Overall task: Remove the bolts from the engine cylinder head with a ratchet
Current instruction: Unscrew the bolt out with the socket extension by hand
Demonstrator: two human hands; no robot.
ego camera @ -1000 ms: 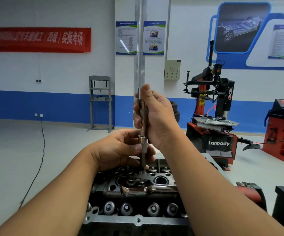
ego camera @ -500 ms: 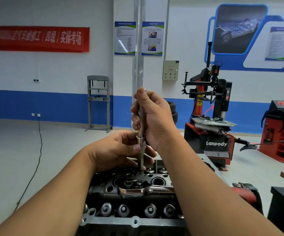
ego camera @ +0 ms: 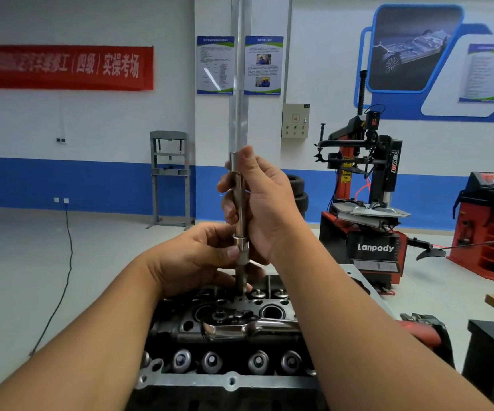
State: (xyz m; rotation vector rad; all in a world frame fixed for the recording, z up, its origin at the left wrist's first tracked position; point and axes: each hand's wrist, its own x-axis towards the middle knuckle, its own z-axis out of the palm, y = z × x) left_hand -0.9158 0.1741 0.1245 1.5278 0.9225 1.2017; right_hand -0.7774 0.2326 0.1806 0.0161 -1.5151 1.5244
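The right hand [ego camera: 265, 209] grips the upright extension bar [ego camera: 239, 203] and the left hand [ego camera: 201, 258] pinches its socket [ego camera: 242, 247], which could slip off the bolt if tilted.

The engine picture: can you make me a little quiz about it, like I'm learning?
1. True or false: both hands hold the extension bar.
2. What lies flat on the cylinder head: A) ratchet, B) hammer, C) cup?
3. Fill in: the right hand grips ___ the left hand.

Key: 1 true. 2 A, the ratchet. 3 above.
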